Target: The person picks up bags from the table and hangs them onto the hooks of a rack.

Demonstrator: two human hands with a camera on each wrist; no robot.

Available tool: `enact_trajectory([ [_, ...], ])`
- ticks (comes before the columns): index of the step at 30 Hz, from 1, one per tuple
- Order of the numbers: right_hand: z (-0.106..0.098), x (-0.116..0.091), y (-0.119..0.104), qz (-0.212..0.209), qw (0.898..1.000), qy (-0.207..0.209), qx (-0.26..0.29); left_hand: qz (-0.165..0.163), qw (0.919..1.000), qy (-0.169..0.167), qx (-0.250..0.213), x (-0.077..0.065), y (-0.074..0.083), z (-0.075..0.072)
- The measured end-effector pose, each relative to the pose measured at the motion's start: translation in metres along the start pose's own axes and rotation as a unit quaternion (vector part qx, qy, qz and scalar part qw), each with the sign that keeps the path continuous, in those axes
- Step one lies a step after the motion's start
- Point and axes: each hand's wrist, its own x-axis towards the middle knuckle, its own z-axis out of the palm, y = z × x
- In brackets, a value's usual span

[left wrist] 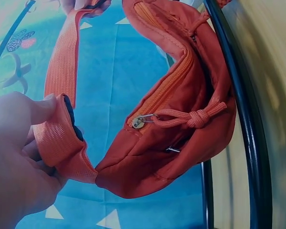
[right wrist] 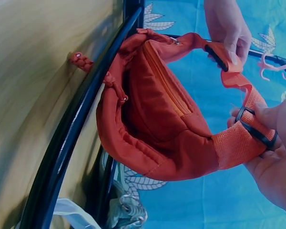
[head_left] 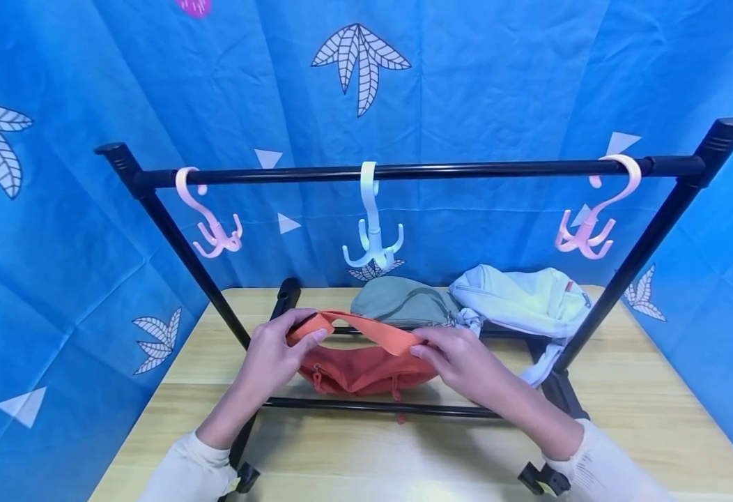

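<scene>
A rust-red waist bag hangs by its orange webbing strap between my two hands, above the lower front bar of a black rack. My left hand pinches the strap at the bag's left end, thumb on top, beside a dark fitting. At the other end my right hand grips the strap at a black buckle. The strap arches loosely from hand to hand. Zips with corded pulls show on the bag's front, and they look closed.
The black rack's top bar carries a pink hook at left, a pale blue hook midway and another pink hook at right. Behind lie a grey-green bag and a pale bag on the wooden table.
</scene>
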Motion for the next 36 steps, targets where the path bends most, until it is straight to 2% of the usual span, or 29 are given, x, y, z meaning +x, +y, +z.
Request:
enact_trajectory([
  [10,-0.004,0.008,-0.005,-0.001,1.0,0.015,0.01,0.023,0.9995,0.021,0.009,0.0,0.003,-0.006],
  [19,-0.006,0.012,-0.006,-0.011,0.999,0.028,0.013,0.031,0.9991,0.025,0.015,0.0,0.006,-0.012],
  [31,-0.008,0.017,-0.011,0.013,1.0,0.022,0.009,0.033,0.999,0.027,0.009,-0.001,0.008,-0.019],
  [36,-0.008,0.018,-0.014,0.013,1.0,0.024,0.003,0.048,0.998,0.038,0.017,-0.001,0.008,-0.022],
])
